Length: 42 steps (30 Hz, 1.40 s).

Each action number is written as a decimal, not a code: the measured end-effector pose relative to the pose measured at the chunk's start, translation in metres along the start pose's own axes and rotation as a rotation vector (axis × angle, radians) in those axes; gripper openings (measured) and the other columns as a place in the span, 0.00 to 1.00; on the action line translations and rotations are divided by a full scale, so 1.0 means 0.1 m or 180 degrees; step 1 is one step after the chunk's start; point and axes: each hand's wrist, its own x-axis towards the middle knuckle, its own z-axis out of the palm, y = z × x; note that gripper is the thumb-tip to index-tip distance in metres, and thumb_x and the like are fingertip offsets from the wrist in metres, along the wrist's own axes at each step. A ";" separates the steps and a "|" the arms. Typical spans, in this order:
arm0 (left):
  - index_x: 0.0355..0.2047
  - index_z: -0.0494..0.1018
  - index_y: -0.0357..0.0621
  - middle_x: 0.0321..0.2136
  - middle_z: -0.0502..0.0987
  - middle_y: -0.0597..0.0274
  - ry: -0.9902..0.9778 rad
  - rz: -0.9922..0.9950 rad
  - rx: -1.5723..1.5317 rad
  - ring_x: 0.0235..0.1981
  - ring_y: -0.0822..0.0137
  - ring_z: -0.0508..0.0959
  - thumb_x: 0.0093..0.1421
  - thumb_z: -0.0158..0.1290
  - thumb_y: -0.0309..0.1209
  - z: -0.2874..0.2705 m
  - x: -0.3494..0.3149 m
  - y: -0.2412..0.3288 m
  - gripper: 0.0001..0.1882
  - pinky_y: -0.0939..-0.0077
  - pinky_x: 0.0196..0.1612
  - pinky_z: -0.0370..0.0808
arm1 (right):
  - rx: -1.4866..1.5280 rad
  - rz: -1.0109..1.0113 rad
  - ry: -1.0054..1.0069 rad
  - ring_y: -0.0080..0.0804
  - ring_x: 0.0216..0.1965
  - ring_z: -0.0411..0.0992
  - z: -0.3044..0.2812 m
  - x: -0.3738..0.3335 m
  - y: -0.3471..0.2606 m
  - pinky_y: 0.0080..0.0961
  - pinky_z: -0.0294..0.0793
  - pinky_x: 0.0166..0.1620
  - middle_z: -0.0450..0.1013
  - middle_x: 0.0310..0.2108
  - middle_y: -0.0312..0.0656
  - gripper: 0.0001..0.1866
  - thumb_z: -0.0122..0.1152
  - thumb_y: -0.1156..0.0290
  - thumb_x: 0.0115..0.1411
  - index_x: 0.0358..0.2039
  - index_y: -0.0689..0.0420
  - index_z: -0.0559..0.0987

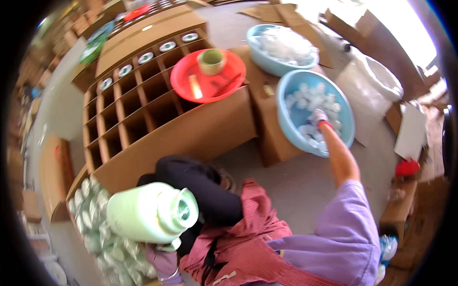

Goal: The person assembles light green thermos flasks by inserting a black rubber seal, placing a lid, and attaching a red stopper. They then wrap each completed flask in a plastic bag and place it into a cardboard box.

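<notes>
A pale green thermos flask (138,212) lies tilted over my left thigh, its open mouth toward the right. My left forearm, with a bracelet on the wrist, runs up beneath it; the flask rests in my left hand (160,260), whose fingers are mostly hidden. On the right, my right arm stretches forward into a light blue basin (282,102). My right hand (318,116), in a pale glove with a red band at the wrist, is down among small white plastic pieces (310,97) like stoppers. Its fingers are too small and blurred to make out.
A divided carton (191,138) stands ahead, several flasks in its far cells. Across its corner sits a red basin (176,78) with a green cup (211,62). Another blue basin (257,59) holds clear plastic. Wrapped flasks (90,214) fill a box at left; a white sack (358,86) stands right.
</notes>
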 end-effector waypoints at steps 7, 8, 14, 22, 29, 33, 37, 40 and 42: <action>0.52 0.71 0.38 0.45 0.79 0.56 -0.0084 0.0018 -0.0567 0.46 0.61 0.79 0.66 0.44 0.37 0.45 -0.21 0.06 0.20 0.71 0.48 0.79 | 0.3048 -0.2794 0.0776 0.51 0.47 0.72 -1.76 -2.32 -2.12 0.39 0.74 0.51 0.73 0.45 0.49 0.26 0.69 0.76 0.46 0.48 0.59 0.73; 0.53 0.70 0.37 0.47 0.79 0.55 -0.0212 0.0003 -0.0406 0.49 0.60 0.78 0.66 0.44 0.38 0.39 -0.18 0.06 0.21 0.67 0.52 0.77 | 0.3013 -0.3425 0.0693 0.49 0.46 0.74 -1.97 -2.75 -2.36 0.37 0.76 0.48 0.73 0.44 0.49 0.26 0.71 0.75 0.47 0.48 0.58 0.75; 0.50 0.71 0.37 0.41 0.78 0.58 0.0014 0.0058 -0.0372 0.42 0.63 0.78 0.63 0.47 0.35 0.75 -0.31 0.03 0.18 0.62 0.52 0.77 | 0.3202 -0.4694 0.1339 0.41 0.38 0.65 -1.84 -3.65 -3.30 0.38 0.67 0.47 0.65 0.34 0.43 0.32 0.60 0.43 0.56 0.59 0.43 0.76; 0.41 0.71 0.37 0.30 0.75 0.61 -0.0406 0.0541 -0.0445 0.34 0.66 0.76 0.63 0.44 0.29 0.70 -0.23 -0.03 0.11 0.65 0.46 0.76 | 0.4416 -0.4531 -0.0004 0.54 0.50 0.69 -2.01 -3.88 -3.60 0.42 0.69 0.55 0.65 0.49 0.55 0.24 0.66 0.61 0.57 0.53 0.56 0.77; 0.41 0.72 0.35 0.35 0.76 0.58 -0.0449 0.0792 -0.0172 0.36 0.65 0.77 0.62 0.43 0.26 0.89 0.03 -0.04 0.11 0.65 0.44 0.77 | 0.4524 -0.4066 0.0498 0.53 0.45 0.68 -1.65 -3.55 -3.86 0.40 0.69 0.52 0.65 0.45 0.56 0.20 0.52 0.69 0.59 0.51 0.61 0.74; 0.41 0.75 0.37 0.34 0.79 0.60 -0.0391 0.0824 -0.0369 0.36 0.69 0.79 0.64 0.47 0.28 1.04 0.17 0.20 0.11 0.65 0.50 0.80 | 0.4134 -0.4864 0.1038 0.54 0.51 0.66 -1.92 -2.75 -4.12 0.42 0.66 0.56 0.65 0.52 0.55 0.23 0.57 0.62 0.61 0.54 0.60 0.72; 0.38 0.75 0.34 0.37 0.79 0.58 -0.0892 0.0673 -0.1003 0.40 0.65 0.78 0.65 0.46 0.28 1.04 0.28 0.28 0.10 0.60 0.53 0.78 | 0.2717 -0.2329 0.2326 0.57 0.48 0.69 -1.83 -1.02 -4.13 0.47 0.72 0.51 0.65 0.52 0.58 0.27 0.72 0.59 0.51 0.49 0.54 0.75; 0.37 0.74 0.33 0.37 0.78 0.56 -0.0833 0.0563 -0.1100 0.41 0.63 0.78 0.66 0.45 0.27 1.07 0.40 0.23 0.10 0.58 0.55 0.77 | 0.1572 -0.1477 0.1173 0.60 0.50 0.71 -1.61 -0.25 -3.94 0.48 0.74 0.52 0.65 0.55 0.61 0.33 0.72 0.49 0.50 0.53 0.53 0.76; 0.37 0.74 0.33 0.36 0.77 0.56 -0.0772 0.0493 -0.1059 0.42 0.62 0.78 0.65 0.45 0.26 1.02 0.47 0.16 0.09 0.57 0.56 0.77 | 0.1561 -0.1533 0.0976 0.56 0.50 0.72 -1.64 -0.13 -3.89 0.45 0.75 0.51 0.66 0.53 0.60 0.31 0.73 0.50 0.49 0.50 0.54 0.78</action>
